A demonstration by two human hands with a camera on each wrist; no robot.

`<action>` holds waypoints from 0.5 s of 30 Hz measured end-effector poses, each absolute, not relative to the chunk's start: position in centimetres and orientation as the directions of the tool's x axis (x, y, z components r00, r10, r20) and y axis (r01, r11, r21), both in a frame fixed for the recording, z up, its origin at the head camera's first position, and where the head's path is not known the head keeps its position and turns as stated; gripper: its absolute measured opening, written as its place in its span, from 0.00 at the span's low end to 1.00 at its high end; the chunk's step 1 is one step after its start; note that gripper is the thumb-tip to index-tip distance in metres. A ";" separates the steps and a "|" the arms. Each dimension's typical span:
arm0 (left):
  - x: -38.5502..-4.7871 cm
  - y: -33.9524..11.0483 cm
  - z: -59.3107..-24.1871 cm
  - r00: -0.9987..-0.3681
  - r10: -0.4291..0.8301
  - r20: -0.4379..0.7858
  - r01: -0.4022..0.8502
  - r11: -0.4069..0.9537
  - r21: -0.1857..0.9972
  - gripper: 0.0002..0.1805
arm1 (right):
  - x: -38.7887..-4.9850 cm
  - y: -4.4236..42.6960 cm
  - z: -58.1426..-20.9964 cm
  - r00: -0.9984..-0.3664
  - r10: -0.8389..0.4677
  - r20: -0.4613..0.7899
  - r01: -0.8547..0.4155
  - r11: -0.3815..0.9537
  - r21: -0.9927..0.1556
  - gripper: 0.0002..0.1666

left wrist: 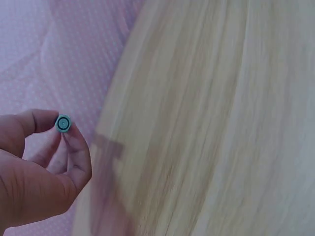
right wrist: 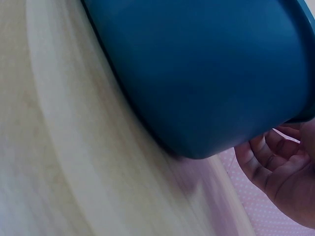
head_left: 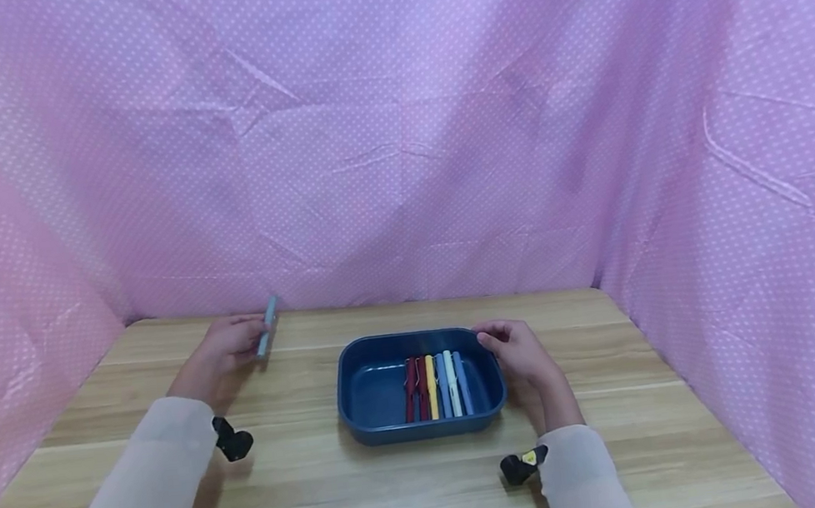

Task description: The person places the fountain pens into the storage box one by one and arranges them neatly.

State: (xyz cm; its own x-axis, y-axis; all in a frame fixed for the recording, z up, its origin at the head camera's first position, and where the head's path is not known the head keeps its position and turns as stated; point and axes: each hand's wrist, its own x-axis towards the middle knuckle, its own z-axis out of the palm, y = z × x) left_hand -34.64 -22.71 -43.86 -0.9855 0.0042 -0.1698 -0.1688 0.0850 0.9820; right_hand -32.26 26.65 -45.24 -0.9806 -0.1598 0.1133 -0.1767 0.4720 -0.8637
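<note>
Over the far left of the table, my left hand (head_left: 234,339) pinches a pale teal pen (head_left: 266,327) between thumb and fingers. The left wrist view shows that pen (left wrist: 63,123) end-on, with a dark ring on its round end. My right hand (head_left: 520,352) holds the rim of a dark blue rectangular box (head_left: 428,430) at its back right corner. From the right wrist, curled fingers (right wrist: 275,152) show just under the rim, beside the outer wall. Several pens (head_left: 433,387) lie side by side in the box's right half: dark red, yellow, blue and pale mint.
The wooden table (head_left: 292,502) carries the box near its middle. Pink dotted cloth (head_left: 397,163) hangs behind the table and along both sides. A small black camera (head_left: 232,440) sits at the left wrist and another black camera (head_left: 522,465) at the right.
</note>
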 end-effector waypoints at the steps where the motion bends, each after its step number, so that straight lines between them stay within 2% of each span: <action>1: -34.2 -22.5 -43.8 -0.985 0.011 -0.170 -0.169 0.037 0.985 0.15 | -32.3 26.7 -45.2 -0.980 -0.161 0.116 -0.180 0.476 -0.861 0.15; 4: -33.1 -22.1 -43.6 -0.988 0.055 -0.146 -0.150 -0.066 0.987 0.07 | -32.3 26.7 -45.2 -0.979 -0.164 0.120 -0.186 0.481 -0.857 0.15; 7: -32.6 -21.8 -43.5 -0.991 0.069 -0.115 -0.120 -0.085 0.989 0.08 | -32.3 26.7 -45.2 -0.980 -0.164 0.113 -0.179 0.480 -0.859 0.15; 10: -32.8 -21.4 -43.1 -0.993 0.059 -0.103 -0.105 -0.033 0.994 0.18 | -32.3 26.7 -45.3 -0.981 -0.160 0.108 -0.173 0.479 -0.861 0.15; 13: -33.4 -20.9 -42.6 -0.989 0.031 -0.144 -0.145 -0.014 0.989 0.28 | -32.4 26.8 -45.3 -0.981 -0.159 0.110 -0.174 0.477 -0.862 0.15; 15: -33.6 -20.6 -42.3 -0.987 0.026 -0.156 -0.157 -0.024 0.987 0.31 | -32.3 26.8 -45.3 -0.981 -0.160 0.112 -0.176 0.475 -0.862 0.15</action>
State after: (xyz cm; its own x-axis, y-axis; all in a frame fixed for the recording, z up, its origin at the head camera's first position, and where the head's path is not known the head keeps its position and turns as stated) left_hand -33.55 -20.56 -42.31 -0.9873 0.0263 -0.1564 -0.1570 -0.0239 0.9873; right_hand -32.34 26.79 -45.34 -0.9808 -0.1598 0.1122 -0.1760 0.4753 -0.8620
